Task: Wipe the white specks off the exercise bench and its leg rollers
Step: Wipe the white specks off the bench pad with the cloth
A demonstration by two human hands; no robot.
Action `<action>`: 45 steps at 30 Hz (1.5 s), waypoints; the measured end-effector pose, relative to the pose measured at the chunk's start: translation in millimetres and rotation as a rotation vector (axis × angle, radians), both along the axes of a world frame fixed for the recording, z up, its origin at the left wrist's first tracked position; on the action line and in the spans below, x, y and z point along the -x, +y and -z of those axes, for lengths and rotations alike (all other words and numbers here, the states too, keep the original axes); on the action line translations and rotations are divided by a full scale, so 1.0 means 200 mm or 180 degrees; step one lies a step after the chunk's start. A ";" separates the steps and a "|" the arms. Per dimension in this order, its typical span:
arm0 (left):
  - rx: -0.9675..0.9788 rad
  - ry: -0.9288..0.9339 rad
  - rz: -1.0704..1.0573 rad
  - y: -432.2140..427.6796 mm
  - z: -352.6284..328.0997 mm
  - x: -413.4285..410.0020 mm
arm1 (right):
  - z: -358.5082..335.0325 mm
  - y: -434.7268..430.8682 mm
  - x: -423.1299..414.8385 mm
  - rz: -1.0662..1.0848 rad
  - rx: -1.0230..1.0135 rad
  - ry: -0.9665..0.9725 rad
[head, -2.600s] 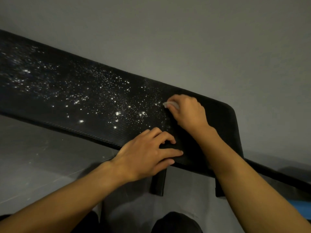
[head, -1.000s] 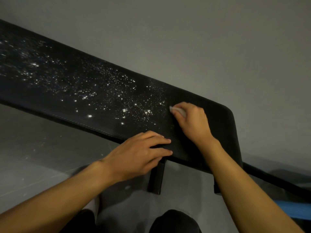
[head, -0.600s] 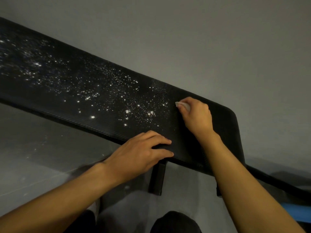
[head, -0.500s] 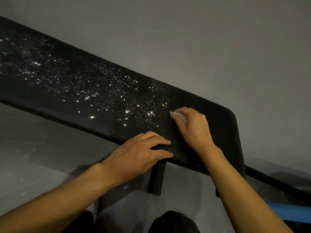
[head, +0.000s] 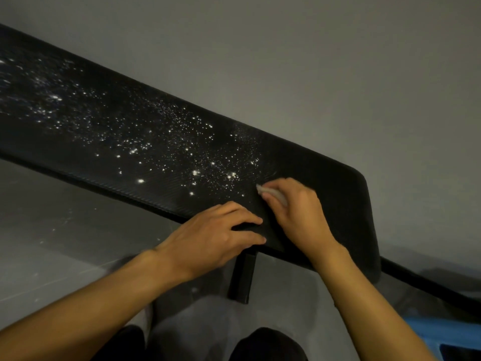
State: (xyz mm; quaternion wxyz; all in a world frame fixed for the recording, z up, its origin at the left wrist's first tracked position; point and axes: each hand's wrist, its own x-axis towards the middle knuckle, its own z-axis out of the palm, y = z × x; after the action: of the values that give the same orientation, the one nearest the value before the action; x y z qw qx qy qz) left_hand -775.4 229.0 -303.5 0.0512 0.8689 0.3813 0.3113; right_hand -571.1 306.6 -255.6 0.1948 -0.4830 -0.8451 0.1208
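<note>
We find the right grip [head: 299, 212] clenched round a small white wipe [head: 270, 192], pressing it onto the black padded surface [head: 333, 178]. The left grip [head: 216, 238], fingers straight, lies flat on the surface's near edge, just beside the right. To the left of both grips, white specks [head: 195, 157] cover the padding.

Close head view, downward over bench [head: 325, 178]

Left hand [head: 216, 237] lies flat, fingers spread and nearly straight. Right hand [head: 299, 212] curls, fingertips pinching a white wad [head: 272, 194]. Both forearms reach forward.
</note>
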 end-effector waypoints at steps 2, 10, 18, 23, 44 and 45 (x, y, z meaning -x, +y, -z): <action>-0.0047 0.0046 -0.0029 0.01 0.00 0.01 | 0.00 -0.09 -0.04 -0.0142 -0.0011 -0.0056; -0.0033 0.0053 -0.0068 0.04 0.03 0.01 | -0.03 0.40 0.21 0.0472 -0.0059 -0.0224; 0.0104 0.0010 -0.0022 0.03 0.01 0.03 | -0.02 0.13 0.09 0.0027 0.0014 -0.0136; 0.0124 -0.0035 -0.0026 0.04 0.00 0.02 | -0.07 0.36 0.21 0.0384 0.0006 -0.0189; 0.0024 -0.0071 0.0022 0.06 0.03 0.04 | -0.02 0.42 0.25 0.0102 0.0047 0.0010; 0.0040 -0.0077 0.0024 0.06 0.03 0.04 | -0.02 0.37 0.21 -0.0045 -0.0023 -0.0067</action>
State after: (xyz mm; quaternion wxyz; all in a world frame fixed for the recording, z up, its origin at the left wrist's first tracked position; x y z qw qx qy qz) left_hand -782.6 240.3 -309.8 0.0625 0.8662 0.3794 0.3193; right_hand -613.1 380.3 -251.6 0.1868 -0.4776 -0.8509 0.1140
